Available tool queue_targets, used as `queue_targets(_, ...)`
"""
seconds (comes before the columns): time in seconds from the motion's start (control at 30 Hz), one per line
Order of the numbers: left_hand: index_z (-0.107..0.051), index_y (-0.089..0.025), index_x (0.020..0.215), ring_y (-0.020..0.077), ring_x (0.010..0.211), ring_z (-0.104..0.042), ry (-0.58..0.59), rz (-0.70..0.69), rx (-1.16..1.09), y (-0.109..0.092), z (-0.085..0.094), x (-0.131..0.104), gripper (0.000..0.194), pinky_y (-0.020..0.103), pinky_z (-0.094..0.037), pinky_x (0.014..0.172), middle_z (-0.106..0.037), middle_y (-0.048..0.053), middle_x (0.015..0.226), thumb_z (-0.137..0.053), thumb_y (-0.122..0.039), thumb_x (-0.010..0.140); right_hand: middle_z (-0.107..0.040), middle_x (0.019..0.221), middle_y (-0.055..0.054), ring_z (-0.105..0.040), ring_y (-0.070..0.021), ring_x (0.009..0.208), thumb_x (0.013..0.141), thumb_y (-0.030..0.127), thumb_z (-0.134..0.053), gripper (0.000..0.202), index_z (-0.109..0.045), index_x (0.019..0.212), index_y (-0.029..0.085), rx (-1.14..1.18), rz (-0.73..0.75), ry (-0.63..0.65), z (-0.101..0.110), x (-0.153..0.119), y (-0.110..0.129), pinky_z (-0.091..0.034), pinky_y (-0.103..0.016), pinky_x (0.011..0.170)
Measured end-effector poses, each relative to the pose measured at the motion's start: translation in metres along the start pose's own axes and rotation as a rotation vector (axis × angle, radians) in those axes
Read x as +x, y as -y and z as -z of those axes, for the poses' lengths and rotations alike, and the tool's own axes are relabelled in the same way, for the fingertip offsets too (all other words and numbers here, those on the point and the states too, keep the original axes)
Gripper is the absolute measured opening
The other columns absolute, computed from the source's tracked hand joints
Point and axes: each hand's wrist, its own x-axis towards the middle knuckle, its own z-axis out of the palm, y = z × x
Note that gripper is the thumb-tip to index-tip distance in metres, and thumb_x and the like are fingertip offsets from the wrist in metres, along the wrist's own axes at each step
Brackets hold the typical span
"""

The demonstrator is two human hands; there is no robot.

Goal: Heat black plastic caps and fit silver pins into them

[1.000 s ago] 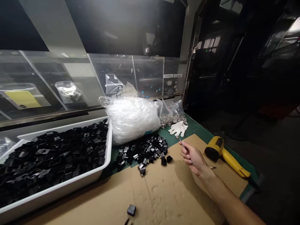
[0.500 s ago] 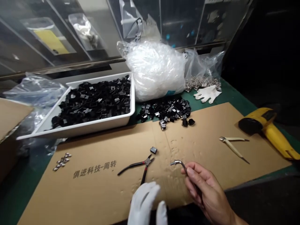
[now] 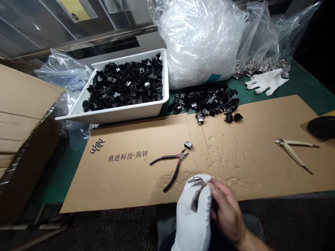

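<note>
Low in the head view, my left hand point(image 3: 193, 216), in a white glove, closes its fingers around a thin bent metal rod point(image 3: 201, 181). A small silver metal fitting point(image 3: 193, 180) sits on the rod's tip and points left. My bare right hand point(image 3: 227, 209) grips the same rod from the right, its fingers partly hidden behind the glove. Ahead of the hands lie black-handled cutting pliers point(image 3: 181, 156), spread apart. One small black housing point(image 3: 188, 145) rests just beyond the jaws of these pliers.
Cardboard point(image 3: 125, 188) covers the bench front. Behind it are a white tray point(image 3: 115, 115) of black housings, a pile of black pieces point(image 3: 211, 101), a plastic bag point(image 3: 201, 45) and a glove point(image 3: 268, 82). Small silver fittings point(image 3: 97, 145) lie left; pale-handled pliers point(image 3: 294, 151) right.
My left hand has moved right and up to the rod and closed on it beside my right hand. The view has tipped downward and shifted left.
</note>
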Motion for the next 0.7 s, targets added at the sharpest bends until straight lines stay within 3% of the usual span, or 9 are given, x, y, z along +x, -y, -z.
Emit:
queue_targets(0.13,-0.085,-0.017,0.098,0.0261,0.097,-0.08,0.028,0.038,-0.097,0.002,-0.005,0.0,0.033,0.034,-0.065,0.094,-0.083,0.013,0.102,-0.067,-0.046,0.097,-0.044,0.056,0.002,-0.039,-0.0154,0.048,0.1,0.056,-0.049,0.046,-0.062,0.069,0.024,-0.144,0.138,-0.025,-0.006,0.002,-0.011,-0.035,-0.026,0.041)
queue_targets(0.23,-0.085,-0.017,0.1,0.0249,0.095,-0.081,-0.021,0.076,-0.089,0.001,-0.001,-0.001,0.03,0.032,-0.065,0.092,-0.083,0.012,0.102,-0.069,-0.042,0.096,-0.053,0.06,0.0,-0.05,-0.0186,0.057,0.106,0.044,-0.04,0.045,-0.06,0.07,0.024,-0.302,0.276,0.005,-0.008,-0.001,-0.016,-0.042,-0.029,0.052)
queue_targets(0.37,-0.084,-0.016,0.097,0.0224,0.087,-0.081,-0.112,0.067,-0.048,-0.001,0.009,-0.001,0.027,0.028,-0.066,0.086,-0.084,0.01,0.097,-0.068,-0.038,0.097,-0.063,0.076,-0.003,-0.058,-0.0198,0.071,0.097,0.025,-0.061,0.019,-0.066,0.079,0.022,-0.546,0.465,0.116,0.001,-0.008,-0.013,-0.043,-0.032,0.067)
queue_targets(0.5,-0.084,-0.017,0.094,0.0169,0.068,-0.076,-0.143,0.013,0.068,0.005,0.017,-0.001,0.026,0.023,-0.065,0.071,-0.081,0.005,0.08,-0.067,-0.036,0.099,-0.061,0.072,-0.002,-0.056,-0.0189,0.069,0.094,0.014,-0.063,0.019,-0.065,0.077,0.021,-0.708,0.599,0.127,0.02,-0.012,-0.004,-0.042,-0.033,0.068)
queue_targets(0.57,-0.084,-0.018,0.099,0.0165,0.063,-0.075,-0.167,0.007,0.119,0.01,0.019,-0.003,0.025,0.023,-0.064,0.065,-0.081,0.004,0.077,-0.067,-0.036,0.099,-0.066,0.077,-0.002,-0.061,-0.0184,0.072,0.095,0.012,-0.064,0.014,-0.069,0.086,0.022,-0.753,0.636,0.1,0.028,-0.013,0.001,-0.045,-0.032,0.069)
queue_targets(0.7,-0.083,-0.021,0.11,0.0198,0.081,-0.08,-0.222,-0.107,0.2,0.016,0.021,-0.005,0.02,0.026,-0.066,0.08,-0.084,0.004,0.099,-0.07,-0.028,0.096,-0.075,0.093,-0.001,-0.069,-0.0172,0.084,0.097,0.015,-0.067,0.017,-0.073,0.107,0.026,-0.821,0.671,-0.012,0.032,-0.012,0.014,-0.052,-0.029,0.075)
